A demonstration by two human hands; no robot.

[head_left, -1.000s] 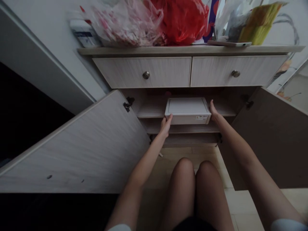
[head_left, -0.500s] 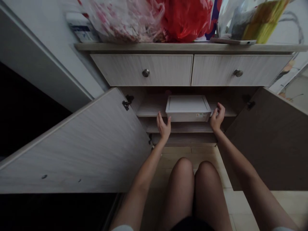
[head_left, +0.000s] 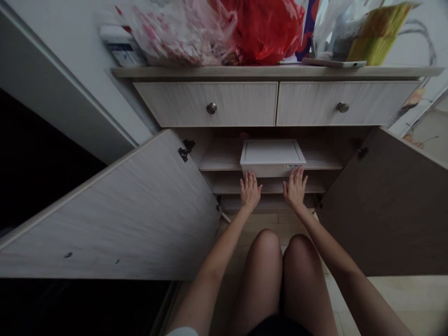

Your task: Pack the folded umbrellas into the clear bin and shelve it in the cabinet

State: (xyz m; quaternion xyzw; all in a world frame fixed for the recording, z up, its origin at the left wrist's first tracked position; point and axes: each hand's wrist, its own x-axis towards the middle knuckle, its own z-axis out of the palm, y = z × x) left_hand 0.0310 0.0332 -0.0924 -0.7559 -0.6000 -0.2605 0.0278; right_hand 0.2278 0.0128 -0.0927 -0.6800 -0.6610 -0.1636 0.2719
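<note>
Being held spread open, the left hand (head_left: 250, 190) and right hand (head_left: 295, 189) are seen gripping nothing. A white storage box (head_left: 272, 158) is set on a cabinet shelf (head_left: 220, 159) just beyond the fingertips; contact cannot be told. An open cabinet door (head_left: 105, 219) is left of them.
</note>
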